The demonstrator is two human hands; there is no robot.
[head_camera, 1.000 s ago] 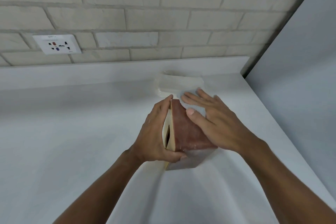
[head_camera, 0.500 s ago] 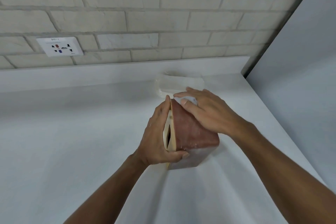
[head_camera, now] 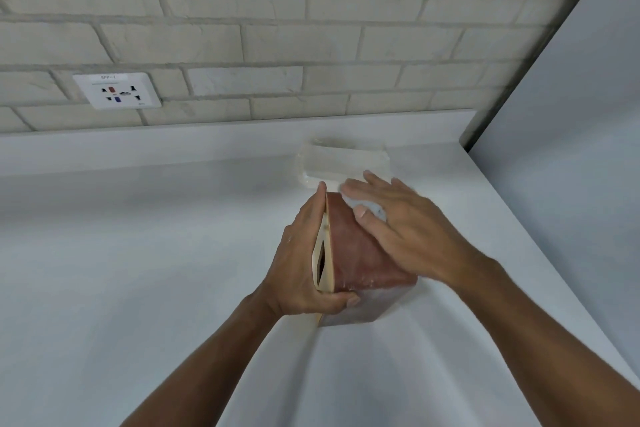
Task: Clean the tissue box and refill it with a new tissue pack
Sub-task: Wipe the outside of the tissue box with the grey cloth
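A reddish-brown tissue box (head_camera: 360,253) with a cream slotted top stands tipped on its side on the white counter. My left hand (head_camera: 301,260) grips it over the slotted face, thumb curled under the near corner. My right hand (head_camera: 401,229) lies flat on the upturned brown side and presses a pale cloth or tissue (head_camera: 372,208) under its straight fingers, near the box's far end. Behind the box, a clear-wrapped tissue pack (head_camera: 343,161) lies on the counter near the back ledge.
The white counter (head_camera: 138,270) ends at a raised back ledge under a pale brick wall with a wall socket (head_camera: 117,91). A grey panel (head_camera: 571,149) rises along the counter's right edge.
My right hand slid along the box's brown side toward the far end, its fingers flattening again over the cloth. My left hand kept its grip on the box.
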